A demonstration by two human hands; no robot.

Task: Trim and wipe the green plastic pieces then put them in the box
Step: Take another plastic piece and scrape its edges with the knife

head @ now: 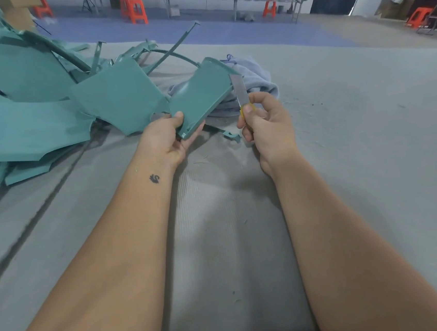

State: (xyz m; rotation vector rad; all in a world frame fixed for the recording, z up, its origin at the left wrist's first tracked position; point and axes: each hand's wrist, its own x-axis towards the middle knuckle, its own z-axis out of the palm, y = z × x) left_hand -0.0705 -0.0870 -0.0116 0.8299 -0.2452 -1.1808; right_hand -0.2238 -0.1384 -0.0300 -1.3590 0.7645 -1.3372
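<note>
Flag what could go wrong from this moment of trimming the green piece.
The bare blade in the right hand lies against the edge of the green piece; a slip could bring it toward the left hand gripping the piece's near end. Trimmings may also fall onto the grey cloth lying just behind.

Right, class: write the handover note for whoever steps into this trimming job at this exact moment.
Left hand: grips the curved green plastic piece at its near corner, raised off the table.
Right hand: pinches the yellow-handled utility blade, its tip against the piece's right edge.
Pile of green plastic pieces lies to the left; the grey-blue wiping cloth sits behind the held piece. No box in view.
Done: trimming appears under way.
Left: finish trimming, wipe, box it, then work through the pile.
</note>
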